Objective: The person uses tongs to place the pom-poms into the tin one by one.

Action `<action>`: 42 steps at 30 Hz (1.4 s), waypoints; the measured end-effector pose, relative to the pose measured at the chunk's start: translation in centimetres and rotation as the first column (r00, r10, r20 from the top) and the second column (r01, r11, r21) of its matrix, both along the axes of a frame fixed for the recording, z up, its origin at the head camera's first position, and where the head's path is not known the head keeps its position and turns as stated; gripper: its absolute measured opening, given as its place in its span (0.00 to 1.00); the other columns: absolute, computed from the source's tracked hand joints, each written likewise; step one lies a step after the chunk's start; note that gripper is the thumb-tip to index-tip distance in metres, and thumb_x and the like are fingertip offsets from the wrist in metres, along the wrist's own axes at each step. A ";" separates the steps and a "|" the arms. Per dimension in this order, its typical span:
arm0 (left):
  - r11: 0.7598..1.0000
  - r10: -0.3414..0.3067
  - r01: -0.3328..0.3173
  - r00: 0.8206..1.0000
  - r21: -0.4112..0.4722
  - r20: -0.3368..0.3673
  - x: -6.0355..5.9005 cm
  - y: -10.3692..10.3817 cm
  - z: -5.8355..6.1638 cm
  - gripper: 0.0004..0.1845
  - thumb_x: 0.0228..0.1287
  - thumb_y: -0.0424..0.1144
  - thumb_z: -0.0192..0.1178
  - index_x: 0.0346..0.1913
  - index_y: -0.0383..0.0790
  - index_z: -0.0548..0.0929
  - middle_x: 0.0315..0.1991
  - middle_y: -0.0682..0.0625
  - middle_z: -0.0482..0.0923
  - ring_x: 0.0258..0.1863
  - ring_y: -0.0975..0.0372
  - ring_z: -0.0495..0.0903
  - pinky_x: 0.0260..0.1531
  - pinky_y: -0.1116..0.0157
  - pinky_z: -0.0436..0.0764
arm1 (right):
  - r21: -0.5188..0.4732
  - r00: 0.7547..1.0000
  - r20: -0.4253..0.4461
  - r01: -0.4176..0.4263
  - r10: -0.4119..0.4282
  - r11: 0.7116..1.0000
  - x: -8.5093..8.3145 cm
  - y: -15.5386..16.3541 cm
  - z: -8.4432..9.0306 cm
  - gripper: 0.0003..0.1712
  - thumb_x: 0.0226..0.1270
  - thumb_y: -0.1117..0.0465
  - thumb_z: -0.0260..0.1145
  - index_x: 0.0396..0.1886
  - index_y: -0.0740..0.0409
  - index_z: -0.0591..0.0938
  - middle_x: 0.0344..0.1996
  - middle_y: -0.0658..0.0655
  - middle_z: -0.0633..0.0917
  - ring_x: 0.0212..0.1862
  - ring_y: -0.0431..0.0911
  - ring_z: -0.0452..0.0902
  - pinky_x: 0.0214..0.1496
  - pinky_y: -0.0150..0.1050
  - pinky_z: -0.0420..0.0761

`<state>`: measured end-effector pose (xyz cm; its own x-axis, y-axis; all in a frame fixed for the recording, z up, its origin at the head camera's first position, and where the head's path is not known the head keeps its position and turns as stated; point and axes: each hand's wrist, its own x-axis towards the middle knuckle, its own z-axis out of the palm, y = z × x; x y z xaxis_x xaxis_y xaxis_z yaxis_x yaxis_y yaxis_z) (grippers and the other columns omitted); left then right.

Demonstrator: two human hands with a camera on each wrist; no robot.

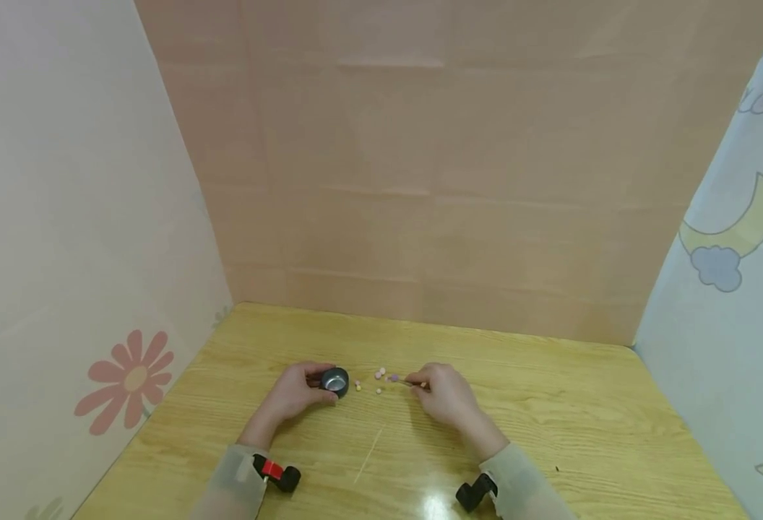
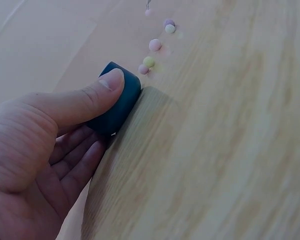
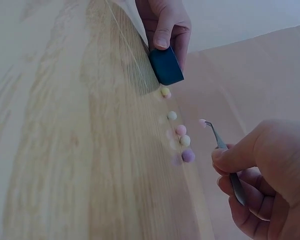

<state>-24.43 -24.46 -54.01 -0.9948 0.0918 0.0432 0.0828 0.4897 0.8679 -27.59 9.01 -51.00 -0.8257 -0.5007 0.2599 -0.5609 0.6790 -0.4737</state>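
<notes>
Cuffs (image 1: pixel 228 478) sit nearest; left hand (image 1: pixel 293 394) grips a dark cup (image 2: pixel 124 107); right hand (image 1: pixel 448 396) pinches tweezers (image 3: pixel 219 140) holding a pink bead (image 3: pixel 202 123).

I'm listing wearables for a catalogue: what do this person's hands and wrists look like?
The left hand and right hand wear no gloves. The pale greyish left cuff bears a black device with a red section; the pale right cuff bears a second black device.

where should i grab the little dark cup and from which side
Take the cup by its round outer wall, coming from the left and pinching its near and far sides, as the left hand does. The curved wall suits a pinch, and with the balls lying to its right, that approach should avoid bumping them.
</notes>
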 end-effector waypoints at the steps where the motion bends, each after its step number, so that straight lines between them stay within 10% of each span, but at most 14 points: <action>1: 1.000 0.000 0.000 1.000 0.001 -0.001 0.0 0.0 0.0 0.32 0.54 0.37 0.85 0.63 0.40 0.88 0.60 0.43 0.85 0.54 0.53 0.85 0.56 0.54 0.84 | 0.002 1.000 -0.006 -0.003 0.003 1.000 0.0 -0.1 0.1 0.10 0.70 0.65 0.76 0.48 0.51 0.95 0.38 0.46 0.89 0.34 0.37 0.80 0.32 0.34 0.80; 17: 1.000 -0.006 0.006 1.000 0.018 -0.009 -0.2 0.3 -0.1 0.31 0.56 0.35 0.84 0.64 0.36 0.87 0.59 0.41 0.85 0.55 0.51 0.86 0.57 0.52 0.85 | -0.026 0.989 -0.044 -0.141 0.140 0.990 -0.4 -6.1 1.1 0.09 0.70 0.65 0.75 0.47 0.53 0.95 0.37 0.48 0.90 0.35 0.38 0.83 0.34 0.34 0.81; 42: 0.999 -0.016 0.016 1.000 0.034 0.002 -0.2 0.1 -0.2 0.32 0.57 0.35 0.83 0.65 0.38 0.86 0.60 0.42 0.85 0.55 0.52 0.86 0.56 0.54 0.86 | 0.045 0.993 -0.073 -0.091 0.095 0.995 -0.3 -9.2 0.3 0.10 0.71 0.62 0.75 0.48 0.48 0.95 0.39 0.48 0.90 0.38 0.40 0.85 0.36 0.37 0.84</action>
<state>-24.64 -24.38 -54.23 -0.9933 0.1065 0.0448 0.0890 0.4581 0.8844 -27.88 -0.18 -50.67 -0.7540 -0.5860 0.2968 -0.6553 0.6403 -0.4006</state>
